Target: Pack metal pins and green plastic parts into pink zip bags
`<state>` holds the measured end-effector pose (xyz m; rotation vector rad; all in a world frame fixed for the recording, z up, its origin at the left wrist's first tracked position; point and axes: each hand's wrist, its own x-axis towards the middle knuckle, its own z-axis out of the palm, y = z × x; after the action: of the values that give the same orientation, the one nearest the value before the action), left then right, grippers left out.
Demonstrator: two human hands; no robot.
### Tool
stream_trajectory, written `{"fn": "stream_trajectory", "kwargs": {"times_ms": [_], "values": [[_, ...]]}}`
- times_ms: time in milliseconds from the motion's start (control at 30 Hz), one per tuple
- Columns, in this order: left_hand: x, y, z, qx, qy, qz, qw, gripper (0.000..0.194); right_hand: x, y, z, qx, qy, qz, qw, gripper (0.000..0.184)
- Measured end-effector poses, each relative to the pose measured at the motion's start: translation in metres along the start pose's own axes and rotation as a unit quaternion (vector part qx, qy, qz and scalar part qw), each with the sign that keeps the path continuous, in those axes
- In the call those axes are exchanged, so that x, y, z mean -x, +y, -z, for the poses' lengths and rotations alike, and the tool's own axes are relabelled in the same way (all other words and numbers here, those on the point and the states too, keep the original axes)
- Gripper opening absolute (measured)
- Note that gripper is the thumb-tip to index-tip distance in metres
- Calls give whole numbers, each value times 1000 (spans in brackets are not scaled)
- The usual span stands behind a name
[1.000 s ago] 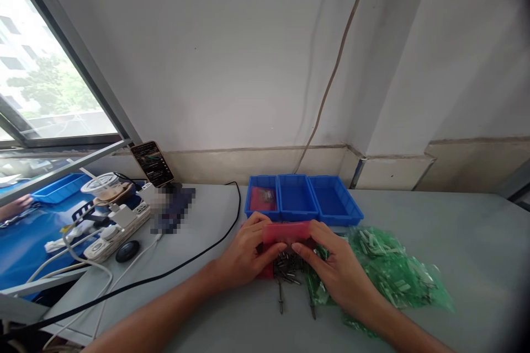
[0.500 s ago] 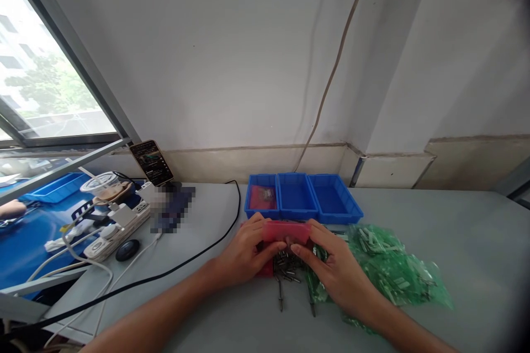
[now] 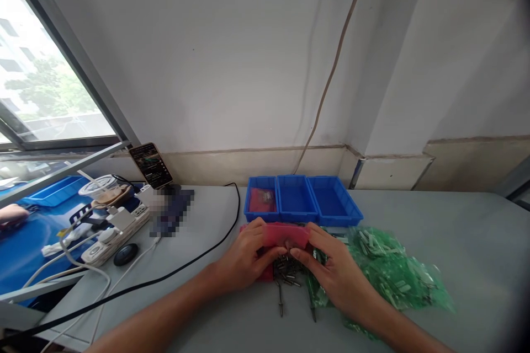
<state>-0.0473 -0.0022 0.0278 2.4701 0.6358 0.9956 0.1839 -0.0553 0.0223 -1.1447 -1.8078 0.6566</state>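
A small red plastic bag (image 3: 285, 235) is stretched between my two hands above the table. My left hand (image 3: 252, 253) pinches its left end, and my right hand (image 3: 329, 256) grips the right end. Both thumbs press near its lower middle, where something small shows dimly through the plastic. Below the hands lies a heap of metal rivets (image 3: 289, 274), partly hidden by my fingers. One long-stemmed rivet (image 3: 280, 300) points toward me, apart from the heap. More red plastic shows under my left hand. Beside my right hand spreads a green plastic bag (image 3: 393, 276) of metal pieces.
Behind my hands stand joined blue bins (image 3: 298, 215); the left one holds a red bag (image 3: 261, 200). A black cable (image 3: 182, 260) crosses the table at left. Further left are a power strip (image 3: 118, 234), a black mouse (image 3: 126, 254) and a propped phone (image 3: 150, 165).
The view has shifted very slightly. Both hands keep hold of the red bag in nearly the same place, with only small finger movement.
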Motion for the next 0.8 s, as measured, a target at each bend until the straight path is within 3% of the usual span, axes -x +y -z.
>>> {"fn": "stream_trajectory", "kwargs": {"times_ms": [367, 800], "values": [[1, -1, -1, -3, 2, 0, 1000, 21, -2, 0, 1, 16, -4, 1, 1000, 21], [3, 0, -7, -22, 45, 52, 997, 25, 0, -1, -2, 0, -13, -44, 999, 21]]}}
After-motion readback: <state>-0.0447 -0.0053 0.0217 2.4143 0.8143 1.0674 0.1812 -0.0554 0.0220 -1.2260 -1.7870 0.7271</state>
